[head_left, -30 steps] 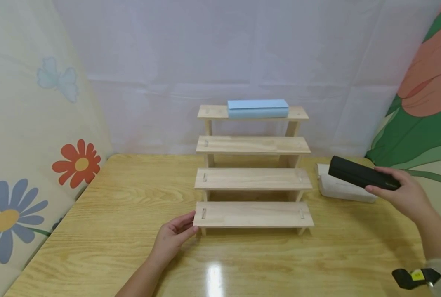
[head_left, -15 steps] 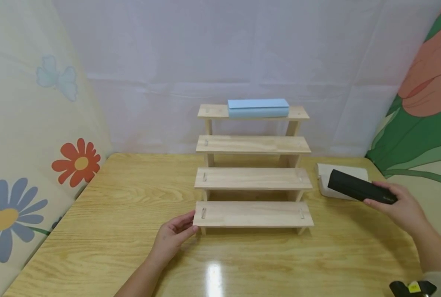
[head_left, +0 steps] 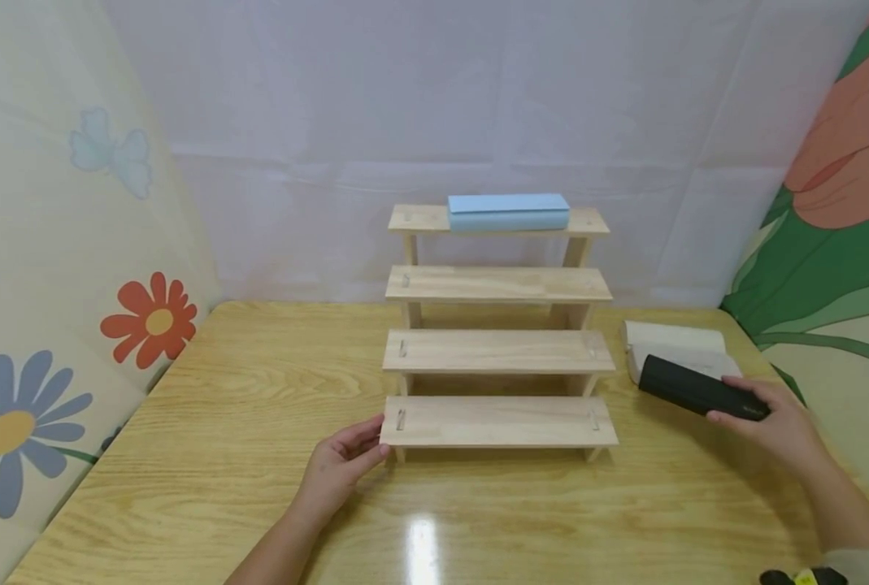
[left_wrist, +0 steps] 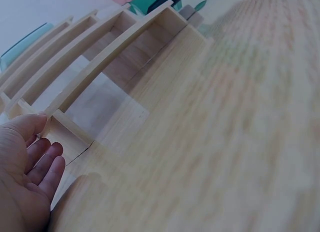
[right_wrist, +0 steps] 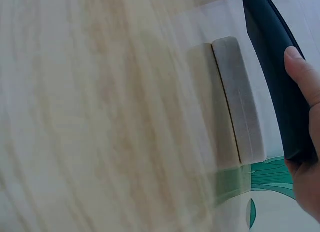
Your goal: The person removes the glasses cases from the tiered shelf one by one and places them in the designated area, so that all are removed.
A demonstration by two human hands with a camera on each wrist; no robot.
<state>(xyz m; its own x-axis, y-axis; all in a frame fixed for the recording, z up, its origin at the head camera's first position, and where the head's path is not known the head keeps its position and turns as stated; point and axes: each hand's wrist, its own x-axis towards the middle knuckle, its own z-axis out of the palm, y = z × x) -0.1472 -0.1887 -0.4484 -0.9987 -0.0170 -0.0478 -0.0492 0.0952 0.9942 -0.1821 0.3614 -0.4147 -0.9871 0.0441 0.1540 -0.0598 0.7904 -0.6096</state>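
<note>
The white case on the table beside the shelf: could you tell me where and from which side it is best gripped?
Probably across its long sides near the middle, coming from above. The white case lies flat on the table, long and narrow with rounded edges. The black case in the right hand hangs over its front edge, so the far half is freer.

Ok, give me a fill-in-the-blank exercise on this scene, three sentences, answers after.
1. The right hand grips a long ____ case above the table.
2. The light blue case lies on the ____ step of the wooden stepped shelf.
3. The left hand touches the left end of the shelf's ____ step.

Missing words: black; top; bottom
</note>
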